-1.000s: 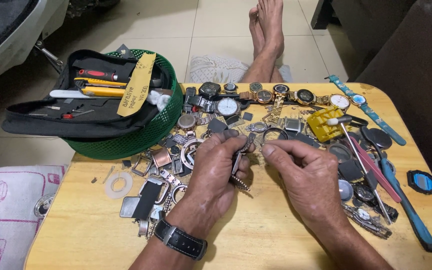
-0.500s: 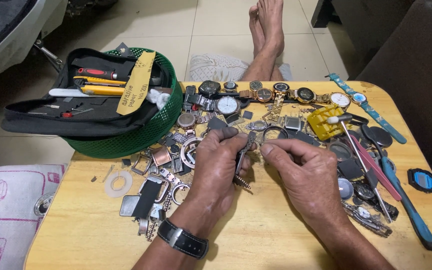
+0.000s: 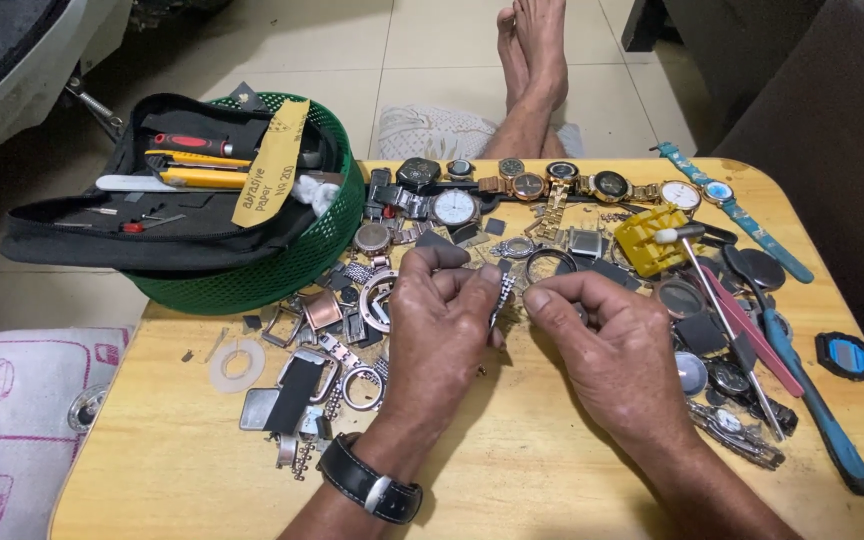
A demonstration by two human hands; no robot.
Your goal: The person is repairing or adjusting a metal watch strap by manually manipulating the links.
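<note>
Pinching a metal watch band [image 3: 501, 292] w/ closed fingertips, left hand [image 3: 439, 330] raised it clear of the clutter. Right hand [image 3: 607, 350] curled just beside; grip hidden, can't tell.

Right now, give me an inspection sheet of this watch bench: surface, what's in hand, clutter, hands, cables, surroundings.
Surface: wooden table, bare along the near edge.
Job's things: short metal watch-band piece held above the table between both hands.
Clutter: row of wristwatches along the far edge; loose cases, rings and links on the left; yellow holder block; blue-handled tool on the right.
Grippers: left hand pinches the band piece, a black strap on the wrist; right hand meets it with the fingertips.
Cables: nothing seen.
Surroundings: green mesh basket carrying a black tool pouch; tiled floor; bare feet beyond the table.
</note>
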